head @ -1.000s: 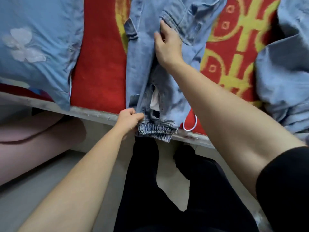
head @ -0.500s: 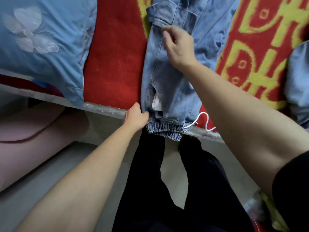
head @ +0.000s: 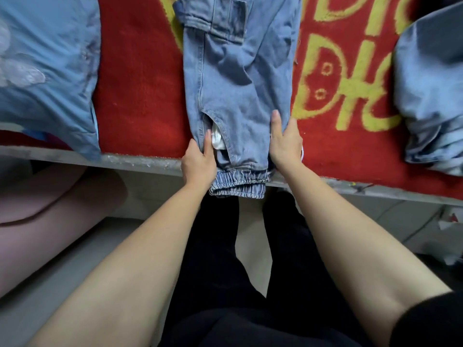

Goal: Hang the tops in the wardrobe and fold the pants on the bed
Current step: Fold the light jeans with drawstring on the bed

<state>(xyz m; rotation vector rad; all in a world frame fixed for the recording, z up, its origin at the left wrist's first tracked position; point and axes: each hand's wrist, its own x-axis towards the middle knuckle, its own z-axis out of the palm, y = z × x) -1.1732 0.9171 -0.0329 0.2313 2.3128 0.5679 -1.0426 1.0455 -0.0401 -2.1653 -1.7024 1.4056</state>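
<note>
1. Left hand point(head: 199, 161) has hold of the left edge of the jeans point(head: 238, 78) just above the cuff. The thumb lies on top of the denim and the rest of the fingers are curled at the edge.
2. Right hand point(head: 284, 141) is doing the same on the right edge, thumb on top and fingers wrapped round the side. So both hands are closed on the same pair, one on each side of the leg.
3. The jeans are light blue, lying flat and lengthwise on the red blanket point(head: 140, 96) with the yellow pattern. The elastic cuffs point(head: 238, 187) hang over the near side of the bed point(head: 140, 161). There's a rip next to the left thumb with a bit of white point(head: 218, 142) showing through.
4. To the left on the blanket is a blue cloth point(head: 50, 71) with a pale butterfly print, apart from the jeans.
5. Far right there's a crumpled denim bundle point(head: 431, 96), also well apart from them.
6. Below the bed you can see the person's black trousers point(head: 220, 246), and something pink point(head: 50, 201) off to the left, can't tell what.
</note>
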